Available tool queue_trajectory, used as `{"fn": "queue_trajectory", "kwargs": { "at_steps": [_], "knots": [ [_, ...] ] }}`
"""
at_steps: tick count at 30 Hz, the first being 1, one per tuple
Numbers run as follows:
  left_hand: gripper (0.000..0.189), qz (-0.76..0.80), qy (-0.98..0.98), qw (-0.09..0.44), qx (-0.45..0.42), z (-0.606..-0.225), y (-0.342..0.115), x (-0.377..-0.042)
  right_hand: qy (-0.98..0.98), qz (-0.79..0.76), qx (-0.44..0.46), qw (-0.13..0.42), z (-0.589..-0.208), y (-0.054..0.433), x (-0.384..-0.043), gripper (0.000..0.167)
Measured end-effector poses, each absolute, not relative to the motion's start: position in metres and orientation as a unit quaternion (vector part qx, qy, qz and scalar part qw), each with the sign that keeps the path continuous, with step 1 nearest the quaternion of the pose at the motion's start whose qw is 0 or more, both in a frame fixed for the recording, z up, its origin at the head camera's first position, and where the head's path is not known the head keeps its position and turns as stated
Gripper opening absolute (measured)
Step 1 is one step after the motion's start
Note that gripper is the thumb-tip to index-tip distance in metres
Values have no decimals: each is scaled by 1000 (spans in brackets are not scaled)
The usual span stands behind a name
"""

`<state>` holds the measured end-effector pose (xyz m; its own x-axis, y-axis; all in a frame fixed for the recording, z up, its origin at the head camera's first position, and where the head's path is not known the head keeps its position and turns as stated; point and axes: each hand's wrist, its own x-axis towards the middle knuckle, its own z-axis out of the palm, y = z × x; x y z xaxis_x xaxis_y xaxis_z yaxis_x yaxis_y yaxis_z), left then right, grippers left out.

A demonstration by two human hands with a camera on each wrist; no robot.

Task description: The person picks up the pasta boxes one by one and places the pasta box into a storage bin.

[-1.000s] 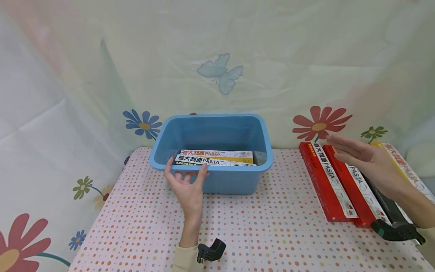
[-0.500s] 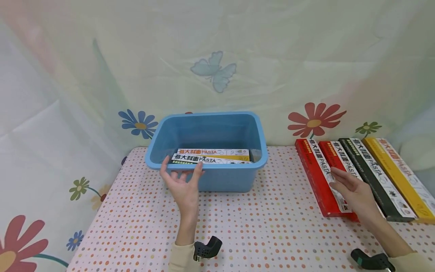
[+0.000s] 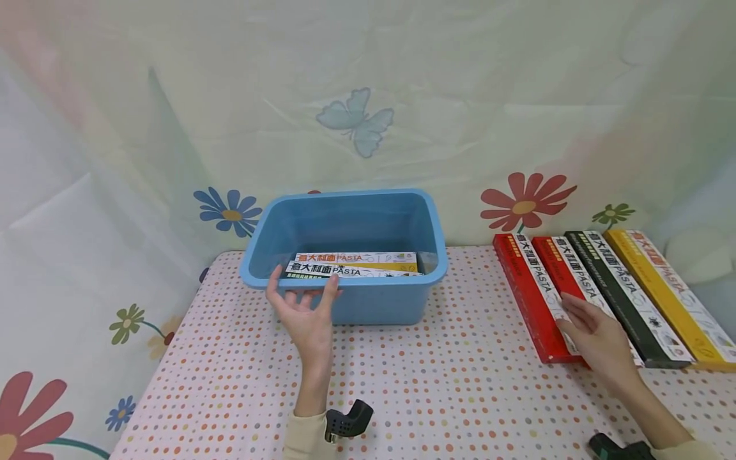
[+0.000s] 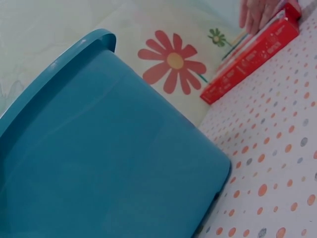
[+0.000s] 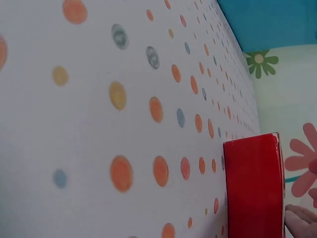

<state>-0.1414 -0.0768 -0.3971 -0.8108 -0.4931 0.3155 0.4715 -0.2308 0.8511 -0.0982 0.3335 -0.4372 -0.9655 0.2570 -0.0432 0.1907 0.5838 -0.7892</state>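
Observation:
My left hand [image 3: 303,318] is at the front rim of a blue plastic bin [image 3: 374,303], its index finger and thumb reaching over the rim and other fingers curled below it. Inside lie two pasta boxes, a dark green one [image 3: 351,270] in front of a yellow one [image 3: 356,257]. On the right, my right hand [image 3: 600,345] rests over the near part of the second red pasta box [image 3: 566,265], fingers fairly straight, thumb beside the first red pasta box [image 3: 520,294]. Whether the fingers press on a box is hard to tell.
A dark green pasta box [image 3: 623,294] and a yellow pasta box [image 3: 669,300] lie to the right of the red ones, side by side. The table [image 3: 448,383] has a dotted cover. A flowered cloth [image 3: 448,140] hangs behind.
My right hand has come down and left from above the boxes to the second red pasta box. My left hand stays at the bin's rim. The head view has shifted slightly.

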Motion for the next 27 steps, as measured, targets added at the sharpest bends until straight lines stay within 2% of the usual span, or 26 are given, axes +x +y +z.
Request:
{"fn": "queue_trajectory", "kwargs": {
  "at_steps": [11, 18, 21, 27],
  "knots": [
    [90, -793, -525, 308, 5, -398, -77, -143, -892, 425, -152, 22, -428, 339, -95, 61],
    [91, -794, -523, 309, 4, -395, -78, -143, -867, 470, -164, 24, -427, 344, -94, 60],
    [90, -796, -522, 308, 0, -395, -78, -143, -874, 457, -162, 13, -428, 339, -92, 67],
    [89, -796, -523, 305, 2, -396, -77, -141, -907, 395, -149, 12, -438, 320, -89, 92]
  ]
}}
